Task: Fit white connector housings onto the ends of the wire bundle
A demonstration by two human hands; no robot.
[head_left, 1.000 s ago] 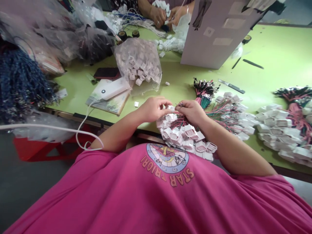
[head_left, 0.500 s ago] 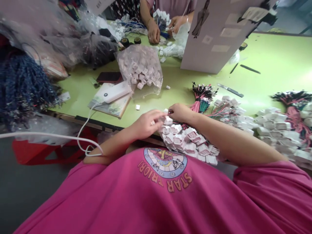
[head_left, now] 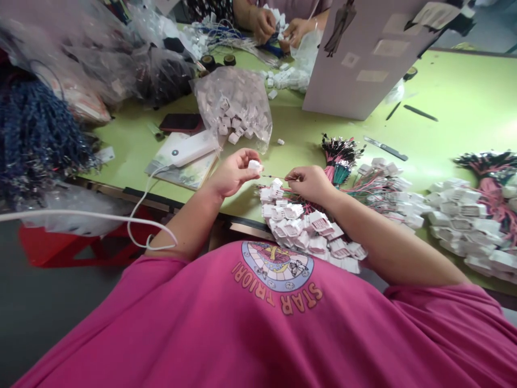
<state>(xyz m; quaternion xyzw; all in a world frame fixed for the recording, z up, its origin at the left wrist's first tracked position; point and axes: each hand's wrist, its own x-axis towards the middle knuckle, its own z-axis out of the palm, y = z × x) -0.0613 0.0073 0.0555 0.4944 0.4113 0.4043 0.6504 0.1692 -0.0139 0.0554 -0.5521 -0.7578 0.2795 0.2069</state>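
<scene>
Between thumb and fingers my left hand (head_left: 236, 171) grips a small white plastic connector housing (head_left: 254, 165), held just above the green table. My right hand (head_left: 307, 182) is closed in a pinch on a thin wire (head_left: 277, 177), whose dark tip points left toward the housing; the two are apart by a small gap. Below my right hand, a heap of white connectors (head_left: 293, 226) on wires hangs over the table's front edge. Behind that hand stands a tied bundle of pink, green and black wires (head_left: 337, 159) with metal terminals at the ends.
A clear bag of white housings (head_left: 238, 108) lies ahead, near a phone (head_left: 181, 122) and a white power bank (head_left: 194, 150) on a booklet. A craft knife (head_left: 385, 147) is at right, before a tall panel (head_left: 355, 64). Opposite, a co-worker's hands (head_left: 278, 29) handle white connectors.
My left hand has come up and left from the connector heap, now with a white housing in it. My right hand has shifted slightly right, with a wire showing. The co-worker's hands have lifted.
</scene>
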